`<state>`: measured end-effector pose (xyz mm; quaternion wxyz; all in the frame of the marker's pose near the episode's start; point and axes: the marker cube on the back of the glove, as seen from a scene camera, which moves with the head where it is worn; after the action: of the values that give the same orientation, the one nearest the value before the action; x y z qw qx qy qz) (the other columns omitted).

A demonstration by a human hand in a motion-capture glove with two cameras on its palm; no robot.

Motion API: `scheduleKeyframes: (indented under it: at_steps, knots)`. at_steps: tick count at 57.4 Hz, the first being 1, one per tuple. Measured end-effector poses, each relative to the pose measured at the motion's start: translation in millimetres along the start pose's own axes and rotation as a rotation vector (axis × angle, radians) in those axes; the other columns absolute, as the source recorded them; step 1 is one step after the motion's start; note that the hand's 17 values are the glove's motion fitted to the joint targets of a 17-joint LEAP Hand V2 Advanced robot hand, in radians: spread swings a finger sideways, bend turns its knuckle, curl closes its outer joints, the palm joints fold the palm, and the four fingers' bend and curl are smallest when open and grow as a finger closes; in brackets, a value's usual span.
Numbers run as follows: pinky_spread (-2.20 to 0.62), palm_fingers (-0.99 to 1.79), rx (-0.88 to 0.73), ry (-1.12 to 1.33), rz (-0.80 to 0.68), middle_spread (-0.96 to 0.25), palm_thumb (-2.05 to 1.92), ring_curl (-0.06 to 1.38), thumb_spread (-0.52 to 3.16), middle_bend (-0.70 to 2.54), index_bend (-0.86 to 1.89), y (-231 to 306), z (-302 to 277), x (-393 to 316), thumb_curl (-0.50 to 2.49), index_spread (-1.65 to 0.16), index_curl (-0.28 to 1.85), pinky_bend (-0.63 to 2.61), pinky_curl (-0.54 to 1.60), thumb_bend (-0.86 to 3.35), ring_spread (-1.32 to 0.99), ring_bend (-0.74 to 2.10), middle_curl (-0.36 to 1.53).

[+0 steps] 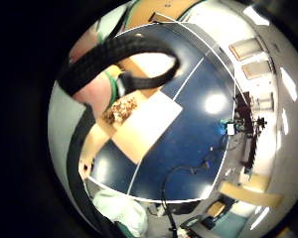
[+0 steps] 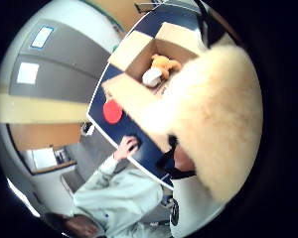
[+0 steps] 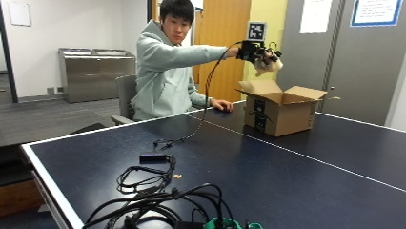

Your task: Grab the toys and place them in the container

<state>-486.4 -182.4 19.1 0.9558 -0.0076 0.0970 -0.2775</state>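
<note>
Gloved hand holding a fluffy toy over the open box

Near to far: cables lie at the dark blue worktop (image 3: pixel 266 167) near edge; at its far edge the brown cardboard box (image 3: pixel 282 114) is standing open. Above it the black-gloved right hand (image 3: pixel 257 51) is grasping a cream fluffy plush toy (image 3: pixel 269 66), its grip curling round the toy; releasing off-centre risks catching a flap and tumbling outside.
</note>
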Motion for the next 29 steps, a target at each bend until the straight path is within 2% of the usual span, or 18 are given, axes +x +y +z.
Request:
scheduleKeyframes:
  at_steps: [3, 5, 6, 9, 12, 15, 17, 22, 29]
  knots:
    - [-0.23, -0.02, -0.059, -0.144, 0.116, -0.16, 0.49, 0.50, 1.19, 0.16, 0.15, -15.5, 7.6, 15.1, 0.57, -0.35, 0.92, 1.19, 0.48, -0.06, -0.24, 0.85, 0.45]
    - [-0.17, -0.16, -0.083, -0.137, 0.084, -0.12, 0.44, 0.45, 1.21, 0.14, 0.12, -18.9, 17.2, 13.3, 0.54, -0.35, 0.87, 1.24, 0.48, -0.06, -0.18, 0.70, 0.43]
    - [-0.14, -0.42, -0.087, -0.126, 0.073, -0.08, 0.38, 0.39, 1.21, 0.11, 0.06, -20.2, 22.0, 10.7, 0.52, -0.35, 0.82, 1.29, 0.48, -0.08, -0.14, 0.52, 0.41]
    - [-0.07, -0.50, -0.078, -0.097, 0.053, -0.04, 0.30, 0.33, 1.22, 0.07, 0.03, -22.9, 33.2, 7.0, 0.48, -0.33, 0.73, 1.30, 0.45, -0.07, -0.07, 0.36, 0.37]
    - [-0.02, -0.48, -0.058, -0.025, 0.015, -0.01, 0.27, 0.29, 1.23, 0.07, 0.01, -20.5, 42.0, 1.0, 0.46, -0.32, 0.65, 1.29, 0.44, -0.05, -0.02, 0.28, 0.34]
    - [0.02, -0.46, -0.029, 0.044, 0.126, 0.01, 0.26, 0.27, 1.25, 0.07, 0.01, -20.7, 46.3, 8.6, 0.45, -0.30, 0.58, 1.26, 0.43, -0.03, 0.01, 0.23, 0.31]
    - [0.04, -0.45, -0.007, 0.074, 0.131, 0.01, 0.26, 0.26, 1.27, 0.08, 0.02, -17.0, 47.2, 14.0, 0.44, -0.30, 0.54, 1.23, 0.42, -0.02, 0.02, 0.20, 0.30]
    - [0.07, -0.39, 0.034, -0.048, -0.076, 0.02, 0.25, 0.25, 1.29, 0.09, 0.06, 4.7, 38.8, 13.7, 0.42, -0.28, 0.47, 1.17, 0.40, -0.01, 0.04, 0.16, 0.27]
    - [0.08, -0.32, 0.117, -0.202, -0.157, 0.03, 0.28, 0.25, 1.33, 0.08, 0.09, 32.0, 25.9, 24.4, 0.41, -0.28, 0.40, 1.15, 0.38, 0.00, 0.04, 0.17, 0.24]
